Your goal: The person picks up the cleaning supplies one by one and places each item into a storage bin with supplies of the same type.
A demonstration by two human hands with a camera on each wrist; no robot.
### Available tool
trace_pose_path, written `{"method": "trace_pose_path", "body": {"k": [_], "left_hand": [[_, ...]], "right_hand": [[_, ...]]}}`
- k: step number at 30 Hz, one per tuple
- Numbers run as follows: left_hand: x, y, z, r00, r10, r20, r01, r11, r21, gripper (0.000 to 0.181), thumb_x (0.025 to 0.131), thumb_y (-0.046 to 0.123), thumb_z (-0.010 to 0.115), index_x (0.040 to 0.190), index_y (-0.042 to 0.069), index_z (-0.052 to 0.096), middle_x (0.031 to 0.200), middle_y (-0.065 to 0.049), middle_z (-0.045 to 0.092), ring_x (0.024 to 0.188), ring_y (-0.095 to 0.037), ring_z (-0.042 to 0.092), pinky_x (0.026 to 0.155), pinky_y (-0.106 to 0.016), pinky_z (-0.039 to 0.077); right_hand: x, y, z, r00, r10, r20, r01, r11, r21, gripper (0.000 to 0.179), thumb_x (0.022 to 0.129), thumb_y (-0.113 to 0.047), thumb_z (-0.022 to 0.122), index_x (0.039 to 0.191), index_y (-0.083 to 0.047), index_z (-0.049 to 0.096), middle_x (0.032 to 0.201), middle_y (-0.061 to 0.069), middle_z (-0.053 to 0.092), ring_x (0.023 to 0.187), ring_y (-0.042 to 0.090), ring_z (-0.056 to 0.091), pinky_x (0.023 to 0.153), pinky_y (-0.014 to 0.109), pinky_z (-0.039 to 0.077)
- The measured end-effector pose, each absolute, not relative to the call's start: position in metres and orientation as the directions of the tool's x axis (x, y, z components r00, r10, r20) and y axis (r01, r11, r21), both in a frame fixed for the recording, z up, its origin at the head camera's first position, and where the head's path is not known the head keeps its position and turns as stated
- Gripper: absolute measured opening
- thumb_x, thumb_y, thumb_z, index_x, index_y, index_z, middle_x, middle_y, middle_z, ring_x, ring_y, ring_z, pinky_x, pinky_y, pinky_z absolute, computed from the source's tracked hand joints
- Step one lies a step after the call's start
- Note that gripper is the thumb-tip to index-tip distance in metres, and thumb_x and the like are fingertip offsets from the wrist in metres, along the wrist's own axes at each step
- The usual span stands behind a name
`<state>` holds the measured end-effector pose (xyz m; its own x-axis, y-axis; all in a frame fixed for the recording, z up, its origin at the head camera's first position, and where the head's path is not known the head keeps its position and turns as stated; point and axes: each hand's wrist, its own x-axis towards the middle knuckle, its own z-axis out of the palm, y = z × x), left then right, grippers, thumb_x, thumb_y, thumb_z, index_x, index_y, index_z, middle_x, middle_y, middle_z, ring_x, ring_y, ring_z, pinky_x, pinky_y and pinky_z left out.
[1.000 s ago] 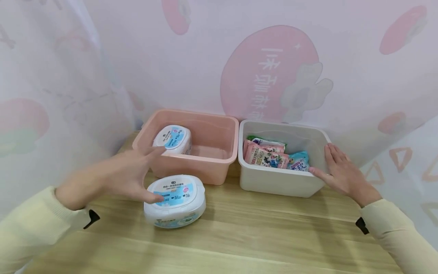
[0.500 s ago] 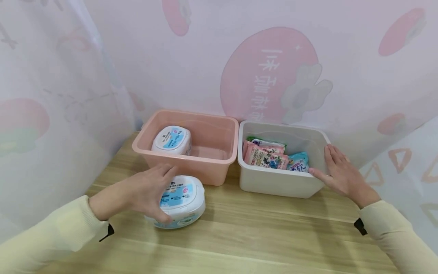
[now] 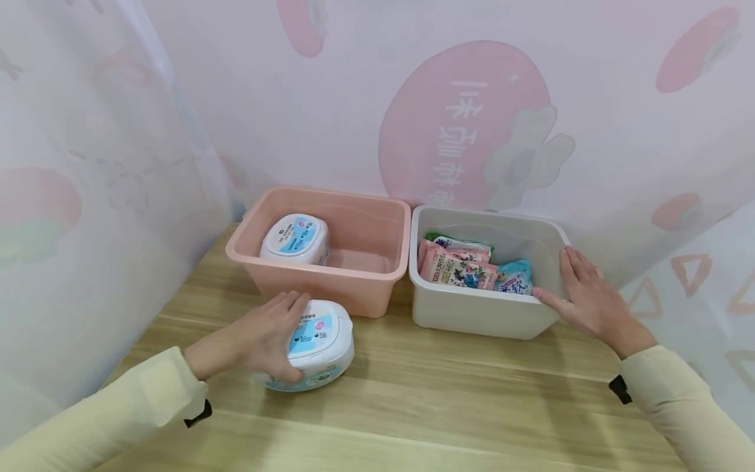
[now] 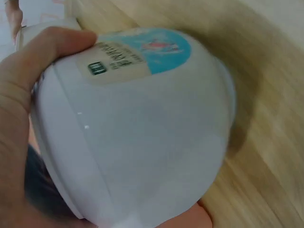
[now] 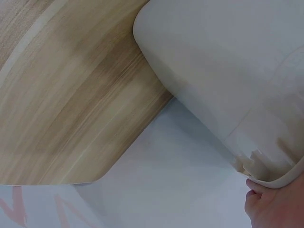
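My left hand (image 3: 268, 342) grips the left end of a white lidded plastic tub (image 3: 328, 349) with a blue label. Its thumb lies along the tub's near side, and its fingers reach over the far side. The left wrist view shows the tub's smooth white end (image 4: 152, 137) filling the middle, with a digit (image 4: 66, 42) against its upper edge. The tub is on the table in front of a pink bin (image 3: 360, 293). My right hand (image 3: 592, 301) rests on the right rim of an off-white bin (image 3: 472, 313), fingers extended, thumb at the front corner.
A second white tub (image 3: 297, 236) sits inside the pink bin, on its left side. The off-white bin holds pink packets (image 3: 457, 267), a blue packet (image 3: 516, 278) and a green-edged one (image 3: 463, 245). Behind the wooden table (image 3: 448, 400) hangs a printed curtain (image 3: 330, 118).
My left hand came down and to the right from above the tub and took hold of its left end. The right hand stayed on the off-white bin's rim.
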<state>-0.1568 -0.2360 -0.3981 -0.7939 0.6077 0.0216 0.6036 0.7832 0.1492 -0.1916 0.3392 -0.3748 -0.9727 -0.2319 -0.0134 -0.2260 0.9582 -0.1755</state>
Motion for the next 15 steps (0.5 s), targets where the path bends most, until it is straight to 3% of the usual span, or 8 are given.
{"method": "trace_pose_path", "body": {"k": [8, 15], "left_hand": [[-0.152, -0.238, -0.396, -0.813, 0.582, 0.011, 0.576, 0.801, 0.165, 0.121, 0.056, 0.062, 0.091, 0.145, -0.005, 0.044, 0.119, -0.008, 0.057, 0.103, -0.02, 0.054, 0.091, -0.043, 0.056], [-0.148, -0.23, -0.374, -0.791, 0.612, -0.008, 0.605, 0.784, 0.139, 0.118, 0.058, 0.063, 0.089, 0.145, -0.003, 0.045, 0.117, -0.005, 0.056, 0.103, -0.019, 0.052, 0.088, -0.04, 0.055]], "right_hand": [[-0.193, 0.334, -0.376, -0.972, -0.234, -0.008, -0.229, 0.956, -0.185, 0.106, 0.106, -0.064, 0.046, 0.164, 0.011, -0.002, 0.174, 0.034, -0.004, 0.162, 0.054, 0.003, 0.128, 0.071, 0.011], [-0.193, 0.338, -0.376, -0.973, -0.231, 0.0, -0.227, 0.954, -0.195, 0.107, 0.106, -0.063, 0.047, 0.164, 0.012, -0.002, 0.174, 0.034, -0.004, 0.162, 0.053, 0.001, 0.128, 0.07, 0.011]]}}
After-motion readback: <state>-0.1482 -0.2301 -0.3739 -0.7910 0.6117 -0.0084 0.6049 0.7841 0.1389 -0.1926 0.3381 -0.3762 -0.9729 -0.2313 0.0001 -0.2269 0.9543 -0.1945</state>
